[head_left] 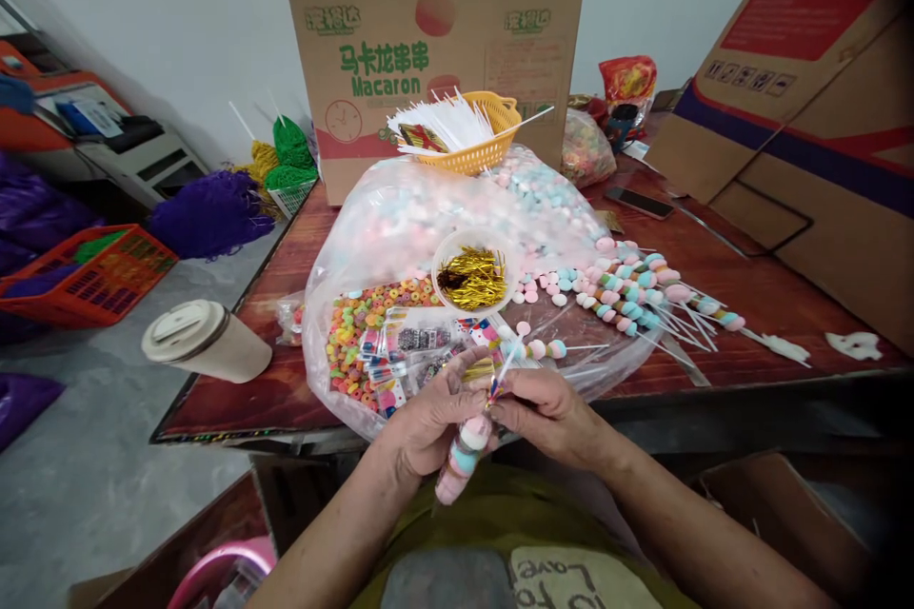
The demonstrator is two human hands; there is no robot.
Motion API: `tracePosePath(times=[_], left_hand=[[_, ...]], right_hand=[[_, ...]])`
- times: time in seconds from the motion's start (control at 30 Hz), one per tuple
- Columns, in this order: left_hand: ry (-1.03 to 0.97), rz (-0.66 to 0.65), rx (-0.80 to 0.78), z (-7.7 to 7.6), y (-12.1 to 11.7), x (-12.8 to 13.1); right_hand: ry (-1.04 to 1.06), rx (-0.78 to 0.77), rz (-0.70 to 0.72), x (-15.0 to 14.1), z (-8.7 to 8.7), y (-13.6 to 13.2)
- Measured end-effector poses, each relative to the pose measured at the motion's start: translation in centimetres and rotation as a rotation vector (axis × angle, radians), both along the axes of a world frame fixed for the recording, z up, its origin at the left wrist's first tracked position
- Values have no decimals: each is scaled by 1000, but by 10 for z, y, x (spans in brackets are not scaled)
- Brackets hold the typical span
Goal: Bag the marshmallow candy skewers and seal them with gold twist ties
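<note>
Between my hands is a candy skewer of pink, white and blue pieces in a clear wrapper, tilted with its candy end toward me. My left hand is closed around the wrapper's gathered neck and the stick. The fingertips of my right hand pinch the same neck, where a thin gold twist tie seems to sit; its ends are too small to make out. Just beyond lie printed clear bags and an unwrapped candy skewer. A round plastic tub holds gold twist ties.
A big plastic bag of pastel candies covers the table's middle, with colourful candy rings at its left. Finished-looking skewers pile up at right. A yellow basket of white sticks stands behind. A lidded cup is near the left edge.
</note>
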State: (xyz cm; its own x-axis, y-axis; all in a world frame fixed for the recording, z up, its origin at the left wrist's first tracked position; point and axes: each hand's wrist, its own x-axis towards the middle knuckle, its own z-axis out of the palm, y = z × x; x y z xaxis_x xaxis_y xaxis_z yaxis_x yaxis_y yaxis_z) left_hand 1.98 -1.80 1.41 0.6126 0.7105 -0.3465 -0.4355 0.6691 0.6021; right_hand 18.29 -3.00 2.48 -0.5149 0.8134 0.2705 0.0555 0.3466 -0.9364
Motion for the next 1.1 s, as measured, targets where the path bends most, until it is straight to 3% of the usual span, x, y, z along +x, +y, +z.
tracePosePath(times=[0.1,0.17,0.3,0.4,0.5,0.63,0.77,0.9,1.1], left_hand=[[17,72,6,-3,1,2],[46,137,26,-3,1,3],[248,275,148,5,-3,4],[452,185,301,14,-4,0],[514,98,410,19,-2,-8],[505,104,496,16,5,-16],[478,183,397,12,7,-10],[419,366,176,12,6,2],[453,481,185,11,5,9]], right_hand=[[105,-146,-97,-10,-9,-4],[108,-157,-171,-14,-14,-5],[-174,121,-330,-14,-14,-3],[-333,173,-347,-10,-10,2],[-397,162,-330,-8,-6,3],[-521,395,-397,-13,-4,-1],[-599,605,-416,-17,-7,-2],[-560,531,-332,-5,-10,1],[-333,487,-523,7,-2,1]])
